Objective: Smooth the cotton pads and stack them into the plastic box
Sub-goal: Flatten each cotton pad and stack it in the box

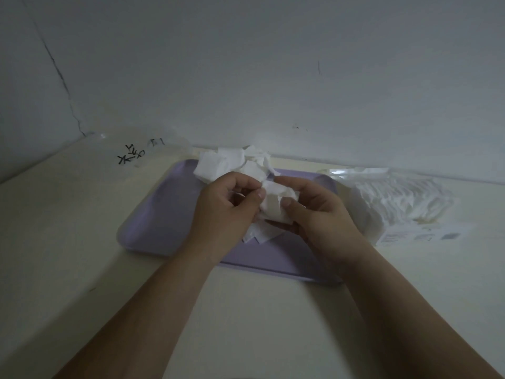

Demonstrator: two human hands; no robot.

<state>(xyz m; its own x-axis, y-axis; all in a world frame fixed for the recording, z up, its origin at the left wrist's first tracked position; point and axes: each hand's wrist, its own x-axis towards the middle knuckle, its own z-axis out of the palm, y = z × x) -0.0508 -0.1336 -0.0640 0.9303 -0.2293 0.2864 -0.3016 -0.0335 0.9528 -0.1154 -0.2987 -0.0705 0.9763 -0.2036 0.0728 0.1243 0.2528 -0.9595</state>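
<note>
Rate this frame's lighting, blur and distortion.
Head view: dim, flat, bluish light, weak shadows; wide-angle bending curves the table edge; soft overall, so the cotton pad pinched between left hand and right hand shows little texture; small glints on the clear pack.

Handwriting: black marker strokes [131, 156] on the clear plastic container [166, 139] at the far left corner of the counter [246, 310]. They look like a few hand-drawn characters in a slanted row, but they cannot be read.
Second mark: a smaller, fainter grey mark [155, 143] just right of the strokes on the same container. It is illegible.
Printed label: a white label [420, 236] at the near side of the clear packet of white pads [396, 198], towards the counter's right edge. It carries lines of small print and a grey square [450, 236], all too blurred to read.
Readable words, brands, numbers: none.
</note>
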